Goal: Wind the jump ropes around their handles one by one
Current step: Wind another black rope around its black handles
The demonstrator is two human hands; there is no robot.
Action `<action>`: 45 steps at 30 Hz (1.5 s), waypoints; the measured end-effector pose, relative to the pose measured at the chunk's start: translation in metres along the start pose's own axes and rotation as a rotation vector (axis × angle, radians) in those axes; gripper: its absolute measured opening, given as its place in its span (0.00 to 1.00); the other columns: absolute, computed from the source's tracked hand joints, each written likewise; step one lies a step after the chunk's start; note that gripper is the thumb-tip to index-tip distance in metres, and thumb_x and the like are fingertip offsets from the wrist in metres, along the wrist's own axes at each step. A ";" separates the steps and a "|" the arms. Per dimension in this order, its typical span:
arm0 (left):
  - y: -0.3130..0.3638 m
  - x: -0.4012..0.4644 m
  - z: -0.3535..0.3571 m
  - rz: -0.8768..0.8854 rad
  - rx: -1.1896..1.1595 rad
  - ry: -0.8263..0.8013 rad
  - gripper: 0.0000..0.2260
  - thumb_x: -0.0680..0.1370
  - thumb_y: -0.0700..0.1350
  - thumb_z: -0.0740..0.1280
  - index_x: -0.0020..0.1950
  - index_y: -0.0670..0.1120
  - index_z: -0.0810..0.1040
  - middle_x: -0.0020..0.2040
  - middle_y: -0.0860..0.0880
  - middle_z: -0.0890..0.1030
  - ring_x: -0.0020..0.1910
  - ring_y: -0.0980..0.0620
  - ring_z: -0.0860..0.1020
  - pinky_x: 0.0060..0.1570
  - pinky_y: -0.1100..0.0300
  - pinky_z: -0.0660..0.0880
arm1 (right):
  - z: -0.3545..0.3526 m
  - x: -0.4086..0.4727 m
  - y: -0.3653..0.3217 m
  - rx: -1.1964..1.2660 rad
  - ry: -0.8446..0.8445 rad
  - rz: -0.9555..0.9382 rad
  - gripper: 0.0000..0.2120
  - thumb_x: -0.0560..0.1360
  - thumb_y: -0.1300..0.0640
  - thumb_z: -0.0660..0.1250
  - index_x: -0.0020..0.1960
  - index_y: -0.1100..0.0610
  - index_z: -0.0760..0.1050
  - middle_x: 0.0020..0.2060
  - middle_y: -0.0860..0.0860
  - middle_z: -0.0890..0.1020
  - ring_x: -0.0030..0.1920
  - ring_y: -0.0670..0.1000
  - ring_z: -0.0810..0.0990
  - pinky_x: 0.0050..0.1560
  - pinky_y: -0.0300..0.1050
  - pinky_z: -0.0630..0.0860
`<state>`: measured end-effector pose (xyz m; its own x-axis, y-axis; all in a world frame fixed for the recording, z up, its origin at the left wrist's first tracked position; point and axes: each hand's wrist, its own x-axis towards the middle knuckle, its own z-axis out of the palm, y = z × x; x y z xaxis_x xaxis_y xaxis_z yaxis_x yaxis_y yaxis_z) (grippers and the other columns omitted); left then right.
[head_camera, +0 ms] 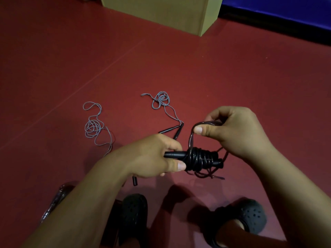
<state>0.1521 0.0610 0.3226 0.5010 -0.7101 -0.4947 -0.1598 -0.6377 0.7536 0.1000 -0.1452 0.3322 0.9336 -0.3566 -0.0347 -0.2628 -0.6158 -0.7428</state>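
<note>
Jump rope (200, 156) coiled round black handles (176, 154) above red floor (232, 77), left hand (154, 156) gripping handles level, right hand (232, 127) raised just beside, fingers curled pinching a rope loop, two grey ropes (93, 126) lying beyond.

Both forearms are bare, with no sleeves, watch or jewellery visible. The left hand (152, 156) and right hand (236, 129) have short, trimmed fingernails. Each foot wears a black moulded clog-style shoe (133, 210) with rounded toe and rows of round ventilation holes across the upper.
</note>
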 end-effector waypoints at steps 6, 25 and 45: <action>0.005 -0.001 0.000 0.039 -0.052 -0.025 0.05 0.77 0.47 0.71 0.45 0.47 0.80 0.34 0.52 0.80 0.33 0.57 0.77 0.36 0.63 0.72 | 0.003 0.002 -0.002 0.271 -0.086 0.048 0.12 0.63 0.52 0.80 0.39 0.57 0.81 0.29 0.49 0.77 0.31 0.45 0.72 0.36 0.42 0.71; 0.007 -0.013 -0.010 0.090 -0.072 -0.116 0.05 0.78 0.46 0.70 0.43 0.49 0.80 0.36 0.54 0.81 0.34 0.56 0.78 0.37 0.65 0.74 | -0.015 0.006 -0.001 0.698 -0.227 0.141 0.03 0.68 0.65 0.70 0.38 0.58 0.78 0.26 0.49 0.74 0.29 0.48 0.66 0.33 0.43 0.60; -0.009 -0.009 -0.009 -0.059 0.234 -0.056 0.05 0.76 0.51 0.72 0.43 0.52 0.79 0.32 0.54 0.74 0.30 0.56 0.72 0.34 0.61 0.70 | -0.009 0.002 0.001 -0.203 -0.089 -0.368 0.07 0.66 0.42 0.74 0.43 0.40 0.82 0.33 0.28 0.77 0.42 0.39 0.77 0.45 0.47 0.75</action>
<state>0.1563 0.0759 0.3243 0.4683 -0.6810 -0.5630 -0.3274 -0.7256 0.6053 0.0997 -0.1526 0.3373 0.9891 -0.0309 0.1438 0.0573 -0.8196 -0.5701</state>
